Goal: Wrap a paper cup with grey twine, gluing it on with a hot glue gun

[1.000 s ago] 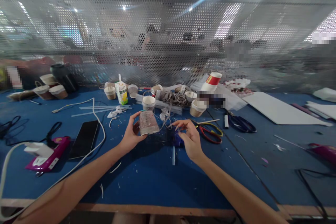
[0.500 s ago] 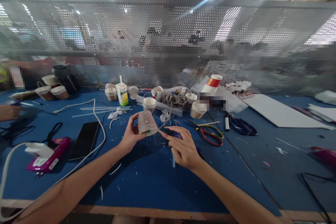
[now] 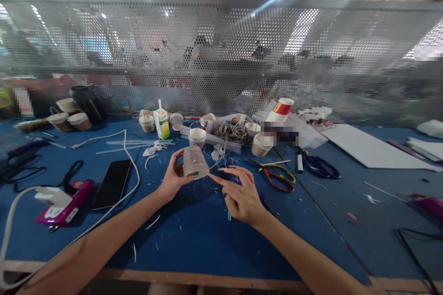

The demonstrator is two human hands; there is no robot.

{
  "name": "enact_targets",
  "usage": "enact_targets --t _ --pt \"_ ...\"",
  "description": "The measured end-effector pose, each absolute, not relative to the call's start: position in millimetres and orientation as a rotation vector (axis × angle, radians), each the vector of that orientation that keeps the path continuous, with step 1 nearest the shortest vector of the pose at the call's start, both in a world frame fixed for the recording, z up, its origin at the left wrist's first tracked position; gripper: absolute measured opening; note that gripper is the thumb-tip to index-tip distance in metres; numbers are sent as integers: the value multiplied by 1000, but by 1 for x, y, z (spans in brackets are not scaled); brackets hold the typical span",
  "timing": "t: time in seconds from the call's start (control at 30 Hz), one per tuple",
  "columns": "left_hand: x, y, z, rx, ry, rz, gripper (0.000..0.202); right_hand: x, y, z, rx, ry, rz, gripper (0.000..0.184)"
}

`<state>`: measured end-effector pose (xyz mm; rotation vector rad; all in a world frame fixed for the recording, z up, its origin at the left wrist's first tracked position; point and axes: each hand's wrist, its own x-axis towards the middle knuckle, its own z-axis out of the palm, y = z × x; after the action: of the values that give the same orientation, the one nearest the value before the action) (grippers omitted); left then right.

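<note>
My left hand is wrapped around a paper cup with grey-brown twine wound about its side. The cup lies tilted on its side in the air, its end turned toward me and to the right. My right hand is close by on the right, index finger stretched out to the cup's lower edge and the other fingers apart. I see nothing gripped in it. Behind its fingers a dark blue object is partly hidden. A strand of twine runs from near the cup toward a tangled twine heap.
Twine-covered cups and a drink carton stand at the back. Red-and-yellow-handled pliers and dark scissors lie right. A phone, white cable and purple power strip are left. A perforated screen rises behind.
Another person's hand at the left edge has gone from view, and a dark purple tool lies there. My right index finger has shifted very slightly at the cup's edge; the cup has barely moved.
</note>
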<state>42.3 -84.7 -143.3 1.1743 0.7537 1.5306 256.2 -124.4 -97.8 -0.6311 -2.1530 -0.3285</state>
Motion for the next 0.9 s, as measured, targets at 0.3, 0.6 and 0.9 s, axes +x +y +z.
enact_targets --t 0.3,0.6,0.9 --pt "41 -83 -144 1178 761 1522 81 257 -128 -94 -725 -2185 -320 22" --pt "42 -88 -135 1000 756 1481 78 259 -123 -97 -610 -2197 -349 25" --pt "39 -83 -139 981 699 1406 81 254 -125 -95 -694 -1990 -190 20"
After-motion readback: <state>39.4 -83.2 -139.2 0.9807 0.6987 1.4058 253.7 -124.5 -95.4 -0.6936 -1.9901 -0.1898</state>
